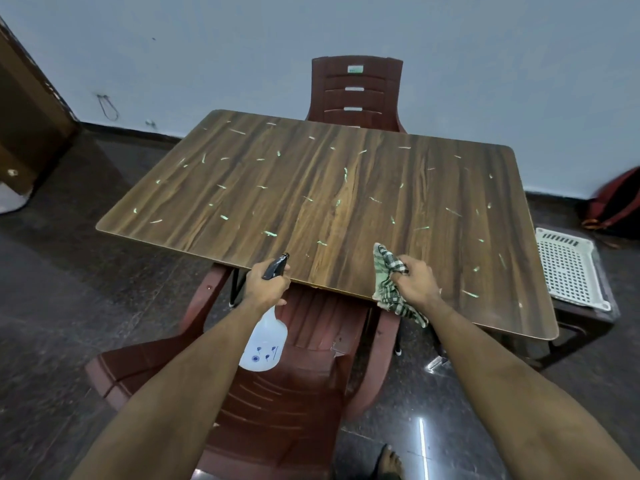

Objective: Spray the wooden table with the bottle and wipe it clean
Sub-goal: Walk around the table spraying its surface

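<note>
The wooden table fills the middle of the view, and several pale green scraps lie scattered over its top. My left hand grips a white spray bottle by its black trigger head, held just off the table's near edge with the nozzle pointing over the wood. My right hand clutches a green-and-white checked cloth bunched at the near edge, one end hanging below the tabletop.
A dark red plastic chair stands right in front of me under the near edge. Another red chair sits at the far side against the wall. A white perforated tray rests on a stool to the right, with a red bag behind it.
</note>
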